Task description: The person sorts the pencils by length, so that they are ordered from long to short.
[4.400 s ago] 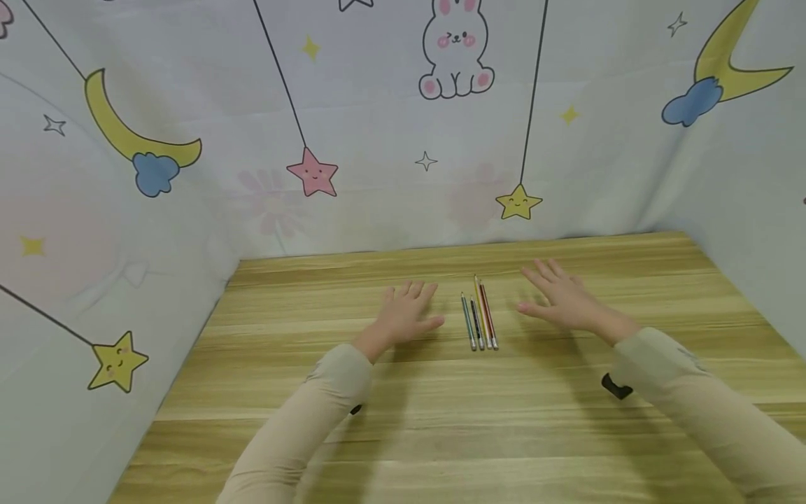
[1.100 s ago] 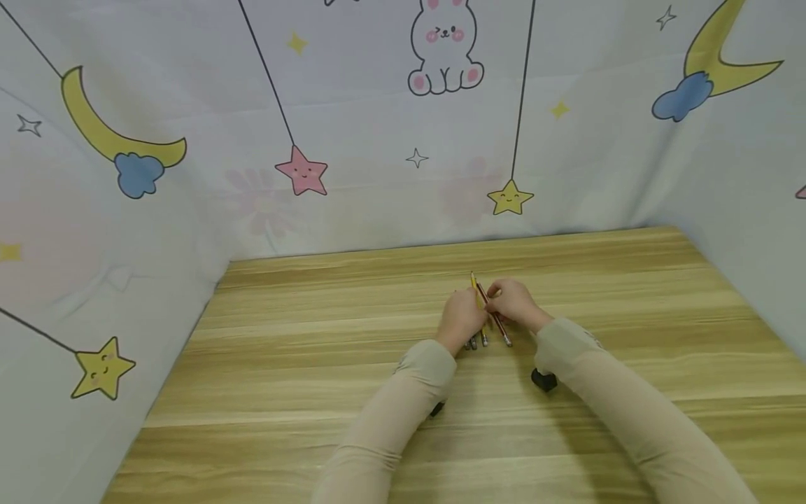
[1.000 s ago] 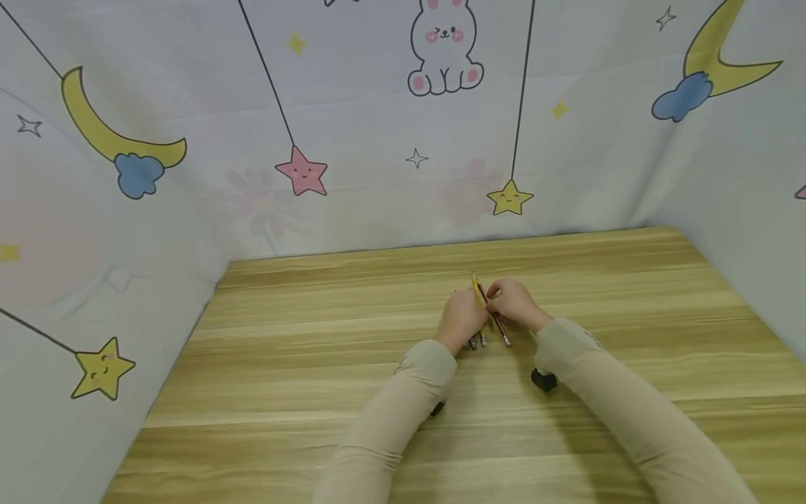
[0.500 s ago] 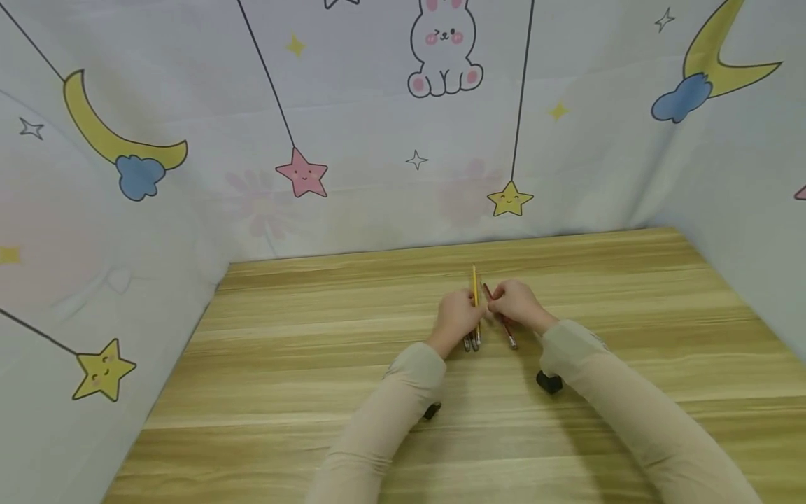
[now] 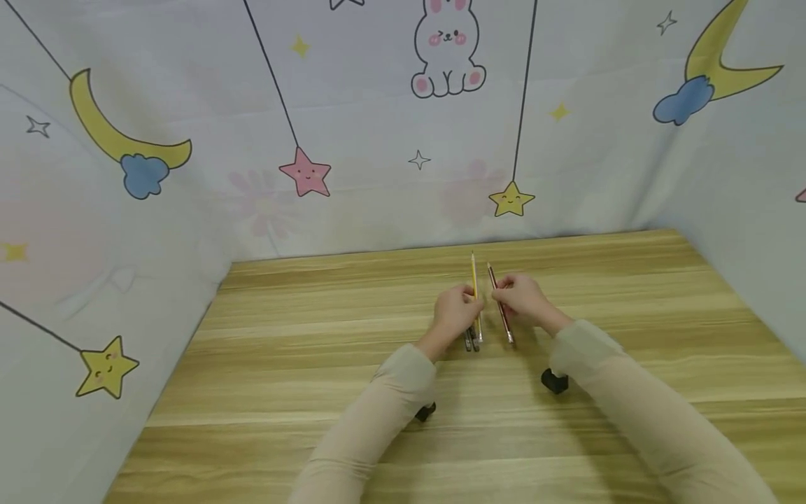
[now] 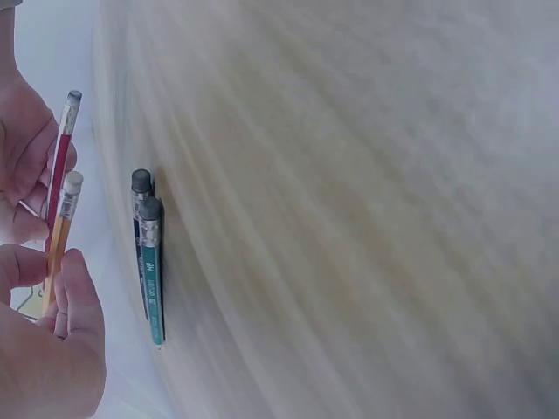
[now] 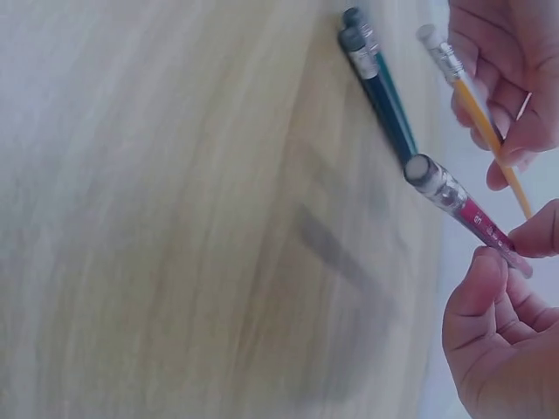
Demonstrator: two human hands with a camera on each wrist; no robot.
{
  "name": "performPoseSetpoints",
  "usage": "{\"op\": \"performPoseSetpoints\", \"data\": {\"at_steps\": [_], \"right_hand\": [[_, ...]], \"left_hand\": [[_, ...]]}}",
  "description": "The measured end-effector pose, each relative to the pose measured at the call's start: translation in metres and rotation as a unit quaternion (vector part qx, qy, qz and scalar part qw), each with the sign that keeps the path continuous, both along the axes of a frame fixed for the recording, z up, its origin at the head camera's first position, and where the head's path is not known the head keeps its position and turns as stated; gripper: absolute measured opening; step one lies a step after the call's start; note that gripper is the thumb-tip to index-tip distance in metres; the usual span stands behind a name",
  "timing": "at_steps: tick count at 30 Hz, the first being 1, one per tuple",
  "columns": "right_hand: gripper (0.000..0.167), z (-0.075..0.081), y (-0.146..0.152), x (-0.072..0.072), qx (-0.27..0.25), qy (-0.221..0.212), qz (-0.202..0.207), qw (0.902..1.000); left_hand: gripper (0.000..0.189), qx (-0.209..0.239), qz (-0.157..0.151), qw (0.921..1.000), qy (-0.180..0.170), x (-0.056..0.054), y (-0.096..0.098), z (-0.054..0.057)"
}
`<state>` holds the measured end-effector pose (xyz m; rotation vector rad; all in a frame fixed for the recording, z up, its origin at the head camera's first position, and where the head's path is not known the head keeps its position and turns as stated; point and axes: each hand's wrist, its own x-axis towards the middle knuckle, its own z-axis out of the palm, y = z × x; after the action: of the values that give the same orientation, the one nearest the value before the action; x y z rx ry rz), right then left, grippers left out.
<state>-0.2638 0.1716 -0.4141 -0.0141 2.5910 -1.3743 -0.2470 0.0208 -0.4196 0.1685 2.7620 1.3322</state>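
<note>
The left hand [image 5: 455,311] pinches a yellow pencil [image 5: 474,273] and the right hand [image 5: 521,297] a red pencil [image 5: 506,322], 2 pencils held apart above the wooden surface [image 5: 283,336]. Below the left hand, 1 green pencil [image 6: 152,279] and 1 dark pencil [image 7: 384,100] lie side by side. Behind hangs a printed white cloth [image 5: 365,105].

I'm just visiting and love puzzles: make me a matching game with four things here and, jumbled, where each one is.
Things:
1. Yellow pencil
2. Red pencil
3. Green pencil
4. Rabbit

Places:
A. Lying on the table
B. Pinched in the right hand
C. Pictured on the backdrop
D. Pinched in the left hand

Pairs: 1-D, 2-B, 3-A, 4-C.
</note>
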Motion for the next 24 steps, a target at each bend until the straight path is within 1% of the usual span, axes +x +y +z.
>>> {"op": "performPoseSetpoints", "data": {"at_steps": [5, 11, 15, 20, 24], "right_hand": [[0.021, 0.008, -0.002, 0.006, -0.048, -0.004, -0.004, 0.9988], [0.016, 0.010, -0.003, 0.012, -0.102, -0.012, 0.001, 0.9947], [0.015, 0.011, -0.006, 0.017, -0.131, -0.015, 0.009, 0.9912], [0.018, 0.014, -0.009, 0.024, -0.152, -0.016, 0.021, 0.9880], [0.018, 0.014, -0.012, 0.027, -0.172, -0.022, 0.025, 0.9845]], "left_hand": [[0.025, 0.051, -0.019, 0.9984, -0.017, 0.006, -0.002, 0.002], [0.026, 0.096, -0.046, 0.9941, -0.023, 0.013, -0.004, 0.003], [0.026, 0.124, -0.051, 0.9902, -0.038, 0.018, -0.004, 0.004], [0.025, 0.146, -0.049, 0.9865, -0.057, 0.023, -0.006, 0.007], [0.024, 0.140, -0.059, 0.9867, -0.056, 0.026, -0.010, 0.008]]}}
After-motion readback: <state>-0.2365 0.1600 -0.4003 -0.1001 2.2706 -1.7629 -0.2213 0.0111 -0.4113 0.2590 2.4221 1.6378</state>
